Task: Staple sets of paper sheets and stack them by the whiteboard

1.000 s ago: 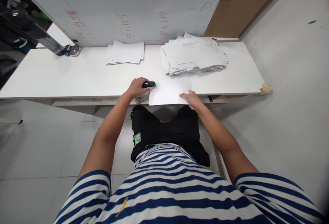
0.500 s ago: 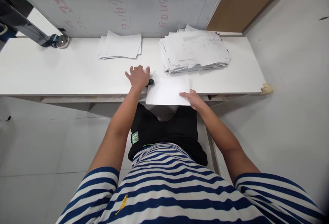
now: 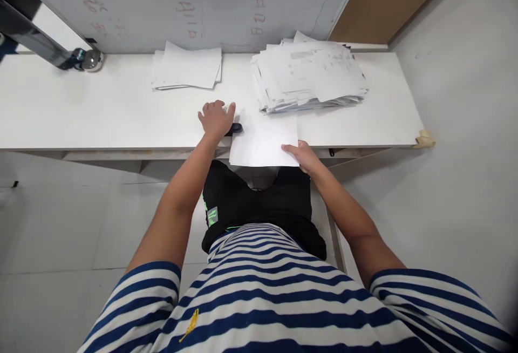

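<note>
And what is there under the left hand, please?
A black object shows one end beside the left hand, next to the white paper. The rest is covered, so its full shape cannot be seen.

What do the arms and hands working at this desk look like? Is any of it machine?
No machinery shows: the left hand and right hand are a person's, bare, with no gloves, watch or cables visible. The left sleeve and right sleeve are short, with navy-blue and whitish stripes, ending above the elbows.
</note>
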